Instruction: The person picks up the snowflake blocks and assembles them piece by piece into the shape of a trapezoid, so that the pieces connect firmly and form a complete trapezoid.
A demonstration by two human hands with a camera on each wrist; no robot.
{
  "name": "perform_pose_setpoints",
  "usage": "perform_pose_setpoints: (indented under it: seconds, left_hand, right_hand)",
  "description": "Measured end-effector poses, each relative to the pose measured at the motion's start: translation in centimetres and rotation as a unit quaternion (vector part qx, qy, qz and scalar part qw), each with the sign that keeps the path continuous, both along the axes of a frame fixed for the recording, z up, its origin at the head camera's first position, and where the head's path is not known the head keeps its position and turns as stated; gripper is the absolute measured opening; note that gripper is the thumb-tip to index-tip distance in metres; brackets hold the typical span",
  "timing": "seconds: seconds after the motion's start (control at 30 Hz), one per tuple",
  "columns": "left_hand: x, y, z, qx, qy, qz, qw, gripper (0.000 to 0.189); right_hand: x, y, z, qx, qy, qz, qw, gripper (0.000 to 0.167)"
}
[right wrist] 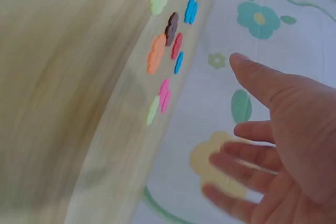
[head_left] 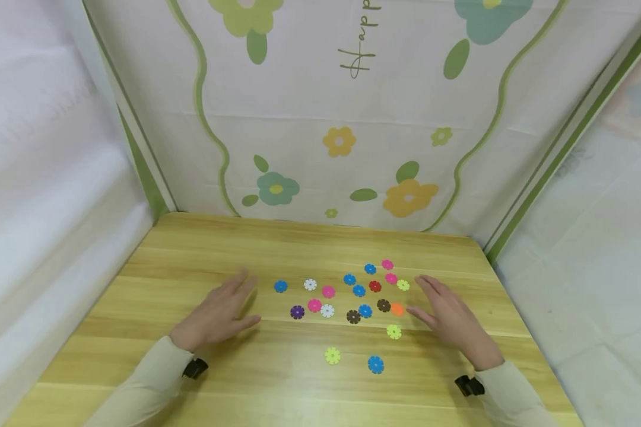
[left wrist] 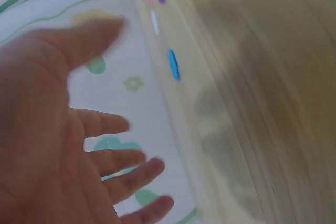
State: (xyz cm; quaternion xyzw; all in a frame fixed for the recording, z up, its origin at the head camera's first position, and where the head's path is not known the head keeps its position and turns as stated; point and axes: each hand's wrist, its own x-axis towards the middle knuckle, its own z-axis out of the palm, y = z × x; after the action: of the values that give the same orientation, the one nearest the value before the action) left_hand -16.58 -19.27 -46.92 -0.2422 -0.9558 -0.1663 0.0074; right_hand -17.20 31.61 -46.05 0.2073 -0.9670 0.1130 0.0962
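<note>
Several small notched plastic discs, like snowflake building pieces, lie scattered flat on the wooden table [head_left: 235,379]. My left hand [head_left: 216,311] hovers left of them with fingers spread, nearest to a blue disc [head_left: 281,286] and a purple disc [head_left: 297,312]. On the other side, my right hand [head_left: 451,317] is held above the table, its fingers loosely extended. Closest to it are an orange disc [head_left: 397,309] and a yellow-green disc [head_left: 403,285]. Both wrist views show bare palms with nothing in them, the left hand [left wrist: 47,114] and the right hand [right wrist: 299,135] alike.
White, pink, red and brown discs fill the middle of the group. Nearer the front lie a yellow-green disc [head_left: 333,356] and a blue disc [head_left: 375,365]. A flower-printed cloth [head_left: 299,107] hangs behind the table, with white cloth walls [head_left: 59,178] at both sides.
</note>
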Motion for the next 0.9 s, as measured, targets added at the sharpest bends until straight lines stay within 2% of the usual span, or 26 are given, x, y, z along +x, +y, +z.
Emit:
perform_pose_setpoints:
  seconds: [0.2,0.33,0.4,0.5,0.63,0.73,0.9]
  left_hand:
    - [-1.2,2.1,0.3,0.026,-0.015,-0.045,0.9985,0.066]
    - [-1.8,3.8,0.0,0.054,-0.044,-0.073,0.995,0.059]
    - [-2.1,4.6,-0.3,0.063,-0.045,-0.083,0.9935,0.054]
    - [-2.4,5.6,-0.7,0.068,-0.033,-0.096,0.9925,0.045]
    - [-2.8,6.9,-1.1,0.054,-0.024,-0.093,0.9939,0.037]
    - [-2.9,7.6,-1.3,0.04,-0.032,-0.083,0.9952,0.036]
    - [-3.0,8.2,-1.4,0.031,-0.039,-0.081,0.9955,0.028]
  right_hand:
    - [-1.0,-3.0,0.4,-0.029,0.017,0.075,0.9966,0.052]
    - [-1.7,-5.8,0.5,-0.038,-0.025,0.113,0.9925,0.046]
    - [-2.1,-7.3,0.5,-0.041,-0.048,0.135,0.9889,0.043]
    - [-3.0,-9.7,0.2,-0.036,-0.057,0.172,0.9828,0.041]
    - [-4.3,-12.6,-0.3,-0.029,-0.075,0.202,0.9761,0.04]
    - [-4.9,-14.5,-0.7,-0.031,-0.111,0.201,0.9728,0.038]
    - [-5.5,-16.9,-1.2,-0.03,-0.138,0.205,0.9685,0.039]
